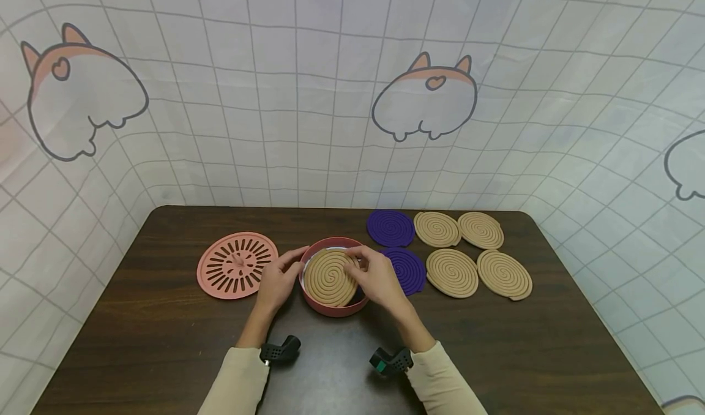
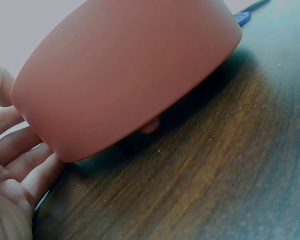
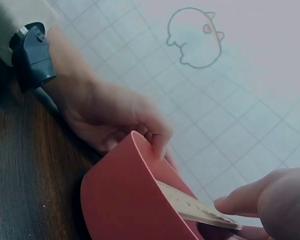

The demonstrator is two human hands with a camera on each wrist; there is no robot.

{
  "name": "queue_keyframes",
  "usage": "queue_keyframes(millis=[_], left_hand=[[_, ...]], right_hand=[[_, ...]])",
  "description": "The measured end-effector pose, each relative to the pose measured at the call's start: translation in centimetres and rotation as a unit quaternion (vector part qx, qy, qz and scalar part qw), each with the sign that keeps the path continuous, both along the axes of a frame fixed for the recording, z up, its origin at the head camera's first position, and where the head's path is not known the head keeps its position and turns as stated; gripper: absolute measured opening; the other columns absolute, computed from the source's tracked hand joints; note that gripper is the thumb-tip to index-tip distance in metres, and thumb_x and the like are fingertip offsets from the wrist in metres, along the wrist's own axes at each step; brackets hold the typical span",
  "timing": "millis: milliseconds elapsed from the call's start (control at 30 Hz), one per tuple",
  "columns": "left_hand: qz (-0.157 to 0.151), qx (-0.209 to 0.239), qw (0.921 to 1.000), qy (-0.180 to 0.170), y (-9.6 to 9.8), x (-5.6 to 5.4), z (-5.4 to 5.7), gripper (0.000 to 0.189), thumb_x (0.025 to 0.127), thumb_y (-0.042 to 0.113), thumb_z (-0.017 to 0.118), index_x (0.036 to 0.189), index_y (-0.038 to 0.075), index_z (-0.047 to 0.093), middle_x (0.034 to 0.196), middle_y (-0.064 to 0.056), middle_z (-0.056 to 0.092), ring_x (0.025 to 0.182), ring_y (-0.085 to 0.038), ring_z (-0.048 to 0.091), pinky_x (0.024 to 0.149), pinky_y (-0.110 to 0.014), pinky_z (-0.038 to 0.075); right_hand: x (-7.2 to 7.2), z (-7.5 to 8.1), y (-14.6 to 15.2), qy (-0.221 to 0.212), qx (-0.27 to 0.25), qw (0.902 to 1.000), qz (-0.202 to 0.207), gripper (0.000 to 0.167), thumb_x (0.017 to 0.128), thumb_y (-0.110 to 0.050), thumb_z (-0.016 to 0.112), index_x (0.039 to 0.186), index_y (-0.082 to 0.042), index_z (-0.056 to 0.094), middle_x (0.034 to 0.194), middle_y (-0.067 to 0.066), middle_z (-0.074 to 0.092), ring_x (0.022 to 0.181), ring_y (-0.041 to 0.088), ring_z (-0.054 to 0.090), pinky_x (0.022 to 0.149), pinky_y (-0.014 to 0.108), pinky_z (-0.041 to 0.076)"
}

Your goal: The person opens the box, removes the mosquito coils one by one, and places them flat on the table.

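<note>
A round red mosquito coil box (image 1: 331, 311) stands on the table without its lid. My left hand (image 1: 279, 278) grips the box by its left side, the thumb at the rim and the fingers along the outer wall (image 2: 125, 75). With thumb and fingers my right hand (image 1: 377, 275) pinches the right edge of a tan mosquito coil (image 1: 330, 277). That coil lies tilted at the box's mouth, partly inside the wall, as the right wrist view shows. A dark part of the box's inside shows below the coil's right edge. Left of the box lies the pink slotted lid (image 1: 238, 265).
Right of the box lie two purple coils (image 1: 391, 228), the nearer one partly behind my right hand. Beyond them are several tan coils (image 1: 452, 273) in two rows. A white tiled-pattern curtain (image 1: 330, 109) hangs behind the dark wooden table (image 1: 529, 354).
</note>
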State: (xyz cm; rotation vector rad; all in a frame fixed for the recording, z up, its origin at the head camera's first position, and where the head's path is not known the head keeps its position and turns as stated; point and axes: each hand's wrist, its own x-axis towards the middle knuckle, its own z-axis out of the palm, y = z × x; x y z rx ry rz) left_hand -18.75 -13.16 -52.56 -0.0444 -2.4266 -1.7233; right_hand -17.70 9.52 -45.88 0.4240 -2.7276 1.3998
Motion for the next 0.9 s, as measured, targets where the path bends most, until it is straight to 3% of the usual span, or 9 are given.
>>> queue_keyframes(millis=[100,367,700,900], left_hand=[[0.0,-0.002,1.0,0.001,-0.02,0.07,0.07,0.034,0.094,0.016,0.062,0.126,0.022,0.072,0.124,-0.006,0.072,0.111,-0.021,0.068,0.094,-0.039,0.052],[-0.001,0.001,1.0,0.0,-0.01,0.05,0.03,0.034,0.094,0.017,0.061,0.125,0.022,0.072,0.123,-0.005,0.073,0.111,-0.02,0.067,0.095,-0.042,0.052],[0.004,-0.005,1.0,0.001,0.02,0.06,0.1,0.035,0.093,0.014,0.062,0.125,0.022,0.072,0.123,-0.006,0.073,0.111,-0.022,0.068,0.095,-0.041,0.051],[0.001,-0.002,1.0,0.005,0.03,0.2,0.18,0.035,0.092,0.014,0.063,0.125,0.021,0.072,0.123,-0.007,0.073,0.112,-0.023,0.068,0.096,-0.044,0.051]], right_hand=[[0.03,0.07,0.09,-0.007,0.0,0.9999,0.007,0.024,0.091,-0.016,0.071,0.115,-0.011,0.074,0.095,0.005,0.072,0.079,0.015,0.057,0.067,0.025,0.045],[0.15,0.41,0.42,-0.019,-0.013,0.999,0.037,0.018,0.093,-0.015,0.069,0.109,-0.011,0.076,0.111,0.005,0.076,0.103,0.025,0.071,0.089,0.044,0.056],[0.17,0.46,0.53,-0.029,-0.012,0.9988,0.038,0.017,0.093,-0.015,0.069,0.108,-0.011,0.077,0.108,0.006,0.076,0.091,0.017,0.07,0.075,0.026,0.054],[0.17,0.31,0.63,-0.021,-0.013,0.9988,0.043,0.017,0.094,-0.015,0.069,0.107,-0.011,0.078,0.105,0.007,0.077,0.082,0.012,0.066,0.07,0.022,0.05]])
